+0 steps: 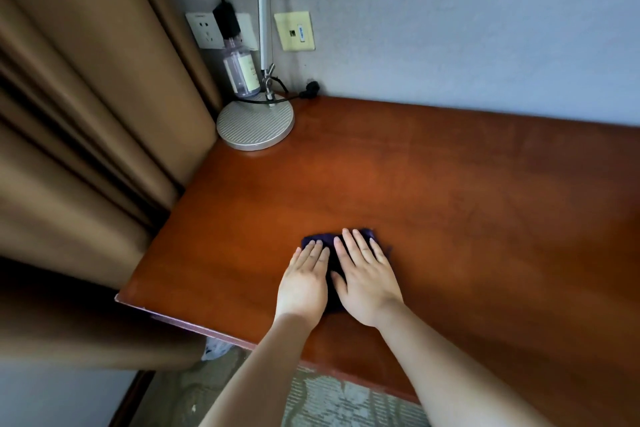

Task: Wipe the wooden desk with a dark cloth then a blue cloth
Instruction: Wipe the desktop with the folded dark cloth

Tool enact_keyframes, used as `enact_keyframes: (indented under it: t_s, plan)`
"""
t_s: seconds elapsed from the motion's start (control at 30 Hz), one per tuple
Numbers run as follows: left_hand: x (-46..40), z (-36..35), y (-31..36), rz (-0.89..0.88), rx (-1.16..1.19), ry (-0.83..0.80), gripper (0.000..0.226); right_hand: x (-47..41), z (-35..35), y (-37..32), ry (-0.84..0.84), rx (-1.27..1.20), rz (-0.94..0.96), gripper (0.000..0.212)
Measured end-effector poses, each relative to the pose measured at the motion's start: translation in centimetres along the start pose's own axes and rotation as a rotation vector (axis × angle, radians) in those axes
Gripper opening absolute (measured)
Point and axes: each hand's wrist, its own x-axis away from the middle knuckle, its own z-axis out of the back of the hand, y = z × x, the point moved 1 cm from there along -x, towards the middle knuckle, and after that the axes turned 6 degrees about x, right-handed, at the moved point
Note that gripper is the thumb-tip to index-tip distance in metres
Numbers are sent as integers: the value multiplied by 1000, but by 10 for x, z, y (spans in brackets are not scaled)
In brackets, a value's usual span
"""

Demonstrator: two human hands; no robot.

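Near the front of the desk [450, 184], both hands, left [303, 282] and right [369, 279], pressed the dark cloth [334, 265] flat with straight, slightly spread fingers, so even pressure and long overlapping strokes toward the lamp [255, 123] would likely serve best.

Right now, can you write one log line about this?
step: dark-cloth wipe | left hand and right hand: flat on dark cloth | wooden desk
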Motion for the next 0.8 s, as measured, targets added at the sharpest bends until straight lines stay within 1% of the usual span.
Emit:
enact_keyframes:
  t_s: [0.07, 0.1, 0.17, 0.2, 0.27, 0.37, 0.43, 0.5, 0.57, 0.63, 0.7, 0.8]
  plan:
    - [9, -4, 3, -21, -25, -47, 49, 15, -1, 1, -11, 17, -7, 61]
    - [13, -6, 5, -39, -36, -75, 53, 21, -1, 3, -12, 19, -16, 61]
    - [20, -10, 10, -74, -38, -89, 73, 35, 0, 6, -16, 19, -41, 60]
    - [22, -12, 14, -99, -44, -90, 80, 42, 1, 9, -14, 17, -56, 60]
    - [25, -13, 26, -116, -16, -90, 82, 57, 2, 17, -25, 16, -88, 60]
    - [30, -20, 53, -116, 64, -164, 89, 82, 1, 35, -34, 21, -148, 60]
    - [31, -24, 74, -104, 89, -183, 87, 95, 2, 49, -51, 18, -188, 67]
    - [30, -31, 91, -109, 21, -219, 76, 104, 2, 66, -46, 18, -210, 70]
    - [24, -40, 104, -121, -8, -209, 64, 107, 3, 82, -52, 15, -223, 70]
    - [16, -46, 116, -112, -23, -242, 65, 106, 2, 98, -47, 15, -231, 69]
    - [2, -50, 127, -134, -82, -215, 72, 100, 0, 114, -45, 16, -240, 68]
    - [-26, -54, 145, -140, -140, -219, 72, 85, 0, 141, -25, 11, -236, 68]
